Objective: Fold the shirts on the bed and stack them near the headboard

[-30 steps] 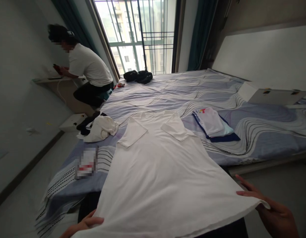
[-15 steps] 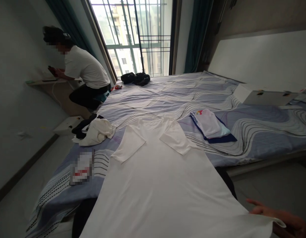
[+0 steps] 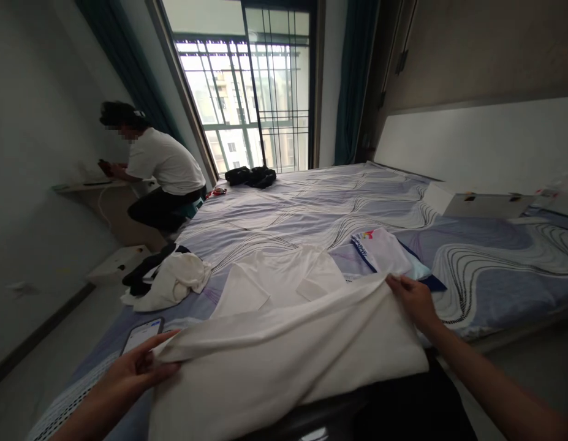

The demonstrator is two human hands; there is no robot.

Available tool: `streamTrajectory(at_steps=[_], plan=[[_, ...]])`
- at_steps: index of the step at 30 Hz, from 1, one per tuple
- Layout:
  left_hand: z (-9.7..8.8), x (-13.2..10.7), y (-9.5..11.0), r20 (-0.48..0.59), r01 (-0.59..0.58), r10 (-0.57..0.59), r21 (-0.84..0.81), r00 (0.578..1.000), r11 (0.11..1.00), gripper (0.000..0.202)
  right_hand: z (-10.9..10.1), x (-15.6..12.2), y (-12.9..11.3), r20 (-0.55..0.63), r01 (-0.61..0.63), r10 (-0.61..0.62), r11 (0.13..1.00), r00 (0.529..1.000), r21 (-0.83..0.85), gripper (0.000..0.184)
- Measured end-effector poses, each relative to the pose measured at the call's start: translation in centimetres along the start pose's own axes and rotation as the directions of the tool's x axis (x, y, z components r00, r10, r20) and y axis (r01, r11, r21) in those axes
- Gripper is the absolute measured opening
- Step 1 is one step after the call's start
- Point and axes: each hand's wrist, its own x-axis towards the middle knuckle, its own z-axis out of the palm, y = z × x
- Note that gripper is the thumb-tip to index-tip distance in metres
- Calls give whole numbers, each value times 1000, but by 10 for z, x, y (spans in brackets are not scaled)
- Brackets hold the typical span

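Note:
A white T-shirt [image 3: 284, 343] lies at the near edge of the bed, its neck and short sleeves away from me. Its bottom part is lifted and doubled over toward the collar. My left hand [image 3: 139, 370] pinches the left end of the raised hem between thumb and fingers. At the right end, my right hand [image 3: 415, 300] is closed on the hem's other corner, close to a folded garment [image 3: 387, 251] in white and navy. A phone [image 3: 143, 334] with a lit screen lies just beyond my left hand, partly covered by it.
Crumpled white and black clothes [image 3: 168, 282] lie on the bed's left edge. Black bundles [image 3: 250, 176] sit at the far end, and a white box [image 3: 477, 202] stands at the right. Another person [image 3: 159, 162] sits at a small desk [image 3: 88, 190] on the left.
The shirt was spread out long toward me; now its hem is folded up toward the collar. Both hands have come up into view holding the hem, and the view has tilted upward.

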Motion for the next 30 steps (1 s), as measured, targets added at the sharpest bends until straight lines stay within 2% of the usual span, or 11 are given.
streamTrajectory(at_steps=[2,3,6,10,13,17,20,23,26,28,30], plan=[[14,39,10,171,123,-107,-86,979,989,71,26,29,13,95,9,-12,999,995,37,52],[20,57,13,198,169,-141,-128,970,977,68,38,42,22,135,9,-16,999,991,49,52],[38,106,14,47,164,-157,-230,986,959,58,68,76,47,207,-2,-14,997,978,77,51],[64,168,6,-107,4,-28,-214,994,977,50,103,125,65,182,11,-28,996,983,93,49],[88,213,-4,-196,-43,26,-84,980,996,41,133,162,73,120,66,-53,991,991,-114,45],[116,262,-17,-233,39,0,163,972,986,36,170,195,87,94,70,-37,924,995,-377,34],[123,284,-26,-182,117,-70,266,981,957,43,185,210,97,103,70,-27,893,994,-445,31],[122,292,-32,-162,101,-76,155,984,983,44,187,222,103,136,101,-43,883,990,-459,32],[123,293,-36,-269,63,-73,-46,960,997,43,187,233,108,138,113,-55,883,989,-455,34],[126,295,-37,-339,76,-101,-85,935,993,41,188,237,110,127,107,-54,879,990,-464,34],[130,300,-35,-349,101,-117,-64,930,993,39,191,240,111,115,95,-44,869,992,-486,33]])
